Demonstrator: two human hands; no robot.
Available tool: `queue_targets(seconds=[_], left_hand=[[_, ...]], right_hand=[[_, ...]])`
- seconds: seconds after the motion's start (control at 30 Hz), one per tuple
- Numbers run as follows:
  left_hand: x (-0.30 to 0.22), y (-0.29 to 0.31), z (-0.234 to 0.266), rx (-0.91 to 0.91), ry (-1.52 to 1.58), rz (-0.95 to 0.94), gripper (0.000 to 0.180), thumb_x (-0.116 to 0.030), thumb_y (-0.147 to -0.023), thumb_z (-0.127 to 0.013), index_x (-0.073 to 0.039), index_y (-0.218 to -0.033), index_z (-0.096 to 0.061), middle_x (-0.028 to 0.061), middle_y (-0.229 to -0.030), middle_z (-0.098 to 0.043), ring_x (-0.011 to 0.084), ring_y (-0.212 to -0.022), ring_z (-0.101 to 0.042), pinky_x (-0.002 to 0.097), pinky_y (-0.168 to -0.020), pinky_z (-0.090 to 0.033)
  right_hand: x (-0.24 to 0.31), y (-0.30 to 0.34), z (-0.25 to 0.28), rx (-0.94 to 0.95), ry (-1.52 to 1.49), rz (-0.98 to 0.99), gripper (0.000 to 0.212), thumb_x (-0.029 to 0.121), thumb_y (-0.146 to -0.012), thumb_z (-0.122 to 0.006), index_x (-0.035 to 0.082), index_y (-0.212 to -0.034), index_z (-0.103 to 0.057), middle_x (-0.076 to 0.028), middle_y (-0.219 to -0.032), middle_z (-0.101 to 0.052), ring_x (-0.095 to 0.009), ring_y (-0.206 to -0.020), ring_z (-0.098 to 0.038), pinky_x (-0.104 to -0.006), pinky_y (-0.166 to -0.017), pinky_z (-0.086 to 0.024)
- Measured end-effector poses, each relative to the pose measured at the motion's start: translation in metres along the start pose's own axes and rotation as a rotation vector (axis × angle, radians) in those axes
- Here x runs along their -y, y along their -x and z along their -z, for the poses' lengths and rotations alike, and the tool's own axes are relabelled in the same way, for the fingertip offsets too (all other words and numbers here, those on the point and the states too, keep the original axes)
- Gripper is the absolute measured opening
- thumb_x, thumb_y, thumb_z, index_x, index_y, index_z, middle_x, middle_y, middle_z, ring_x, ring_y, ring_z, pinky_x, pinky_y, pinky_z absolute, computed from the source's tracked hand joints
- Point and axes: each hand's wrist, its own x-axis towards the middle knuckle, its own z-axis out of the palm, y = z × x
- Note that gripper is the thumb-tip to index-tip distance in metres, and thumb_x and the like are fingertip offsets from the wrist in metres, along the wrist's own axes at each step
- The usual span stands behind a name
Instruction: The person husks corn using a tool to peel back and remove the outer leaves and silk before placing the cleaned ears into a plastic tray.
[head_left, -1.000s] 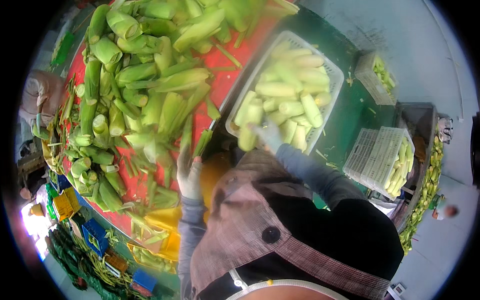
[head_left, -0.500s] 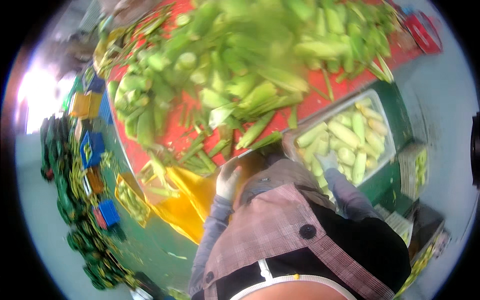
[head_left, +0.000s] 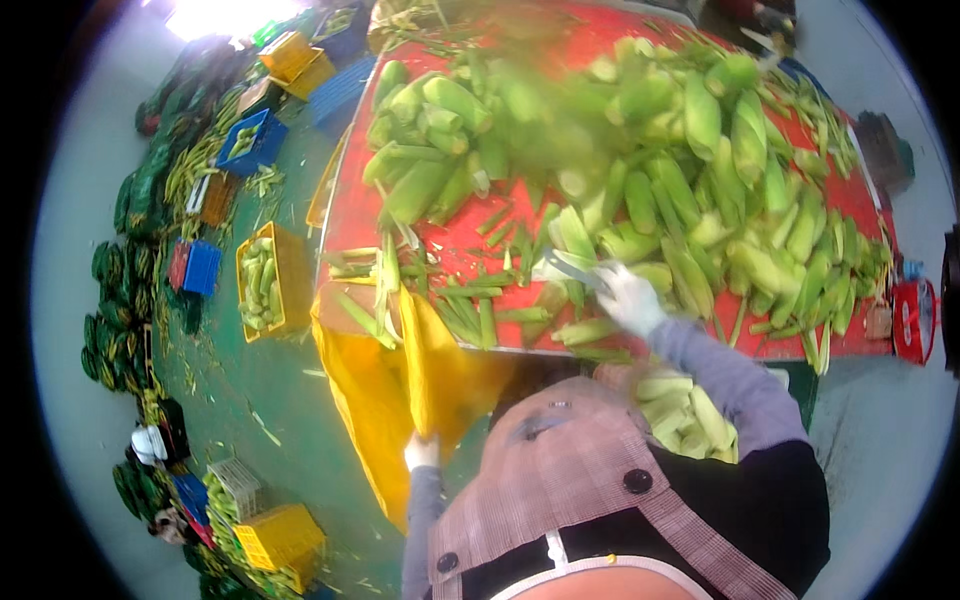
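Note:
Over the near edge of the red table [head_left: 450, 235], my right hand [head_left: 632, 302], in a white glove, is closed around what looks like a knife [head_left: 572, 268]. Its grey blade points left, across a green corn cob [head_left: 572, 232] in its husk. Lower left, my left hand [head_left: 421, 452], gloved too, is closed on the edge of a yellow sack [head_left: 362, 400] that hangs from the table's near left corner. Cut stalks and husk pieces [head_left: 475, 300] lie between the sack and the knife. Beside my waist, peeled corn [head_left: 690, 415] shows partly under my right arm.
A big heap of unpeeled corn [head_left: 680, 190] covers much of the table. On the green floor to the left stand a yellow crate of corn [head_left: 283, 285] and blue crates [head_left: 250, 140]. Full green net sacks [head_left: 115, 290] line the left wall. A red basket [head_left: 912, 320] is at far right.
My right hand has left the tub of peeled corn and moved up over the table with the knife. My left hand has dropped from the table edge to the yellow sack. The view has turned.

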Motion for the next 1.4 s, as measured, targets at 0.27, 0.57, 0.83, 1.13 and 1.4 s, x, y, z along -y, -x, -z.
queue_targets(seconds=[0.27,0.57,0.83,1.13,1.4], left_hand=[[-0.033,0.057,-0.070,-0.079,0.101,-0.192,0.031,-0.025,-0.083,-0.064,-0.004,-0.106,-0.062,0.0162,-0.091,-0.067,0.0227,-0.081,-0.065,0.0315,-0.074,-0.049],[-0.047,0.091,-0.024,-0.047,0.944,-0.067,0.037,-0.009,-0.085,-0.064,0.003,-0.118,-0.055,0.0138,-0.112,-0.061,0.0207,-0.105,-0.057,0.0321,-0.092,-0.045],[-0.051,0.045,0.030,-0.099,1.005,-0.272,0.036,-0.009,-0.085,-0.064,0.002,-0.118,-0.055,0.0108,-0.108,-0.061,0.0171,-0.100,-0.057,0.0275,-0.090,-0.044],[-0.196,0.021,0.152,-0.612,-0.091,-1.032,0.073,-0.015,-0.062,-0.078,-0.009,-0.128,-0.047,0.0142,-0.129,-0.046,0.0320,-0.117,-0.046,0.0400,-0.100,-0.038],[-0.088,0.012,0.106,-0.128,1.023,-0.357,0.062,-0.023,-0.076,-0.072,-0.005,-0.128,-0.045,0.0136,-0.113,-0.058,0.0293,-0.099,-0.059,0.0391,-0.088,-0.048]], right_hand=[[0.037,-0.286,-0.014,-0.317,0.007,0.058,0.046,0.042,-0.083,-0.058,0.013,-0.118,-0.057,-0.018,-0.102,-0.060,-0.035,-0.094,-0.060,-0.0443,-0.081,-0.047],[-0.018,-0.400,-0.051,-0.126,-0.431,-0.227,0.060,0.049,-0.066,-0.073,0.001,-0.102,-0.066,-0.019,-0.095,-0.067,-0.029,-0.088,-0.064,-0.0365,-0.078,-0.049],[0.058,-0.255,0.019,0.010,-0.825,-0.353,0.045,0.048,-0.076,-0.070,0.004,-0.077,-0.061,-0.004,-0.048,-0.044,-0.014,-0.039,-0.038,-0.0300,-0.038,-0.027],[0.198,-0.124,0.048,0.813,-0.576,-0.217,0.038,0.045,-0.080,-0.068,0.008,-0.079,-0.059,0.003,-0.052,-0.044,-0.005,-0.042,-0.040,-0.0226,-0.039,-0.030],[0.235,-0.115,-0.036,0.642,-0.194,0.378,0.050,0.036,-0.086,-0.060,0.002,-0.122,-0.052,-0.013,-0.085,-0.062,-0.023,-0.071,-0.061,-0.0327,-0.063,-0.048]])
